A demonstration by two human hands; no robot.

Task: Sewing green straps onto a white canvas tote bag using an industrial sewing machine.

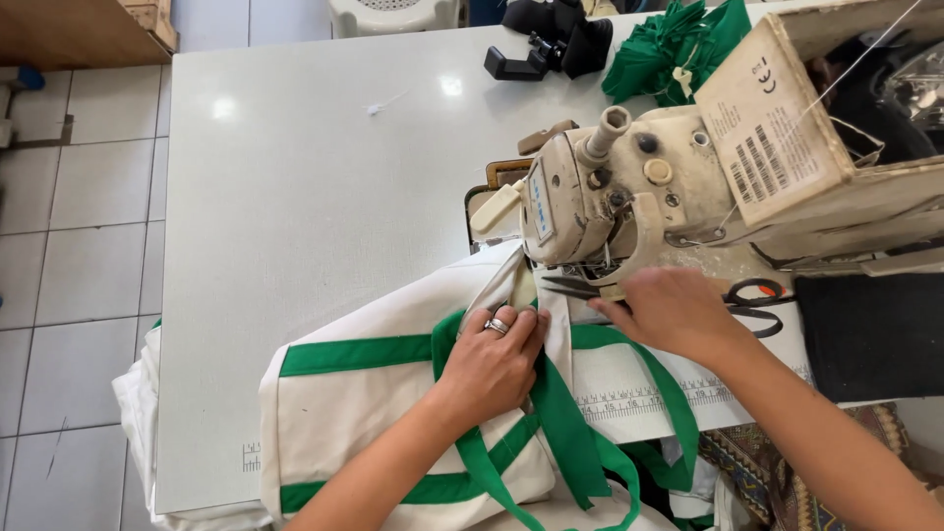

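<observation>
The left hand (pixel 495 362) presses flat, fingers spread narrow, on the cream tote bag (pixel 374 413) where its green strap (pixel 565 423) crosses. The right hand (pixel 669 310) curls loosely around scissors (pixel 580 288) under the sewing machine (pixel 629 187). Open white tabletop (pixel 315 177) stretches beyond the left fingertips.

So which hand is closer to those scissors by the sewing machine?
Right. The right hand rests right beside the scissors, partly covering them; the left hand presses the green strap further left.
</observation>
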